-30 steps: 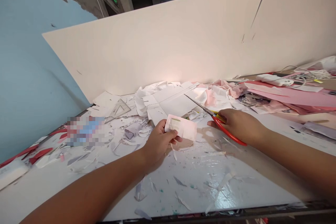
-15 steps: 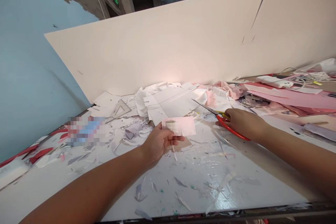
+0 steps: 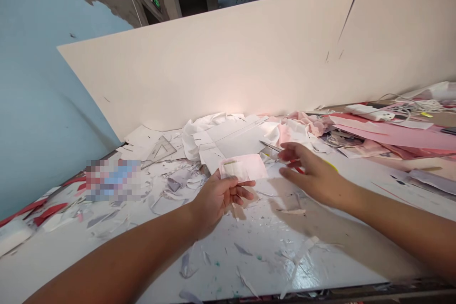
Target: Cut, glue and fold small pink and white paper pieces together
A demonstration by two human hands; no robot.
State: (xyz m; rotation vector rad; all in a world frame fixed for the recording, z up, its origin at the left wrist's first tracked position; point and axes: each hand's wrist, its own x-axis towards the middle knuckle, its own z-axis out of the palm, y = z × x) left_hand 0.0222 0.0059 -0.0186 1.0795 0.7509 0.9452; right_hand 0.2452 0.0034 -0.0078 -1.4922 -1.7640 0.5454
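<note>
My left hand pinches a small pinkish-white paper piece by its lower left edge and holds it just above the white table. My right hand hovers to the right of the paper with fingers stretched out and apart, holding nothing. Red-handled scissors lie on the table under that hand; only the blade tip and a bit of red and yellow handle show.
Paper scraps litter the table. A pile of white and pink sheets lies behind the hands, with a clear set square to the left. Pink sheets and a white power strip sit at the right. A tall beige board stands behind.
My right hand has let go of the scissors and opened, moving left toward the paper. My left hand has raised the paper slightly.
</note>
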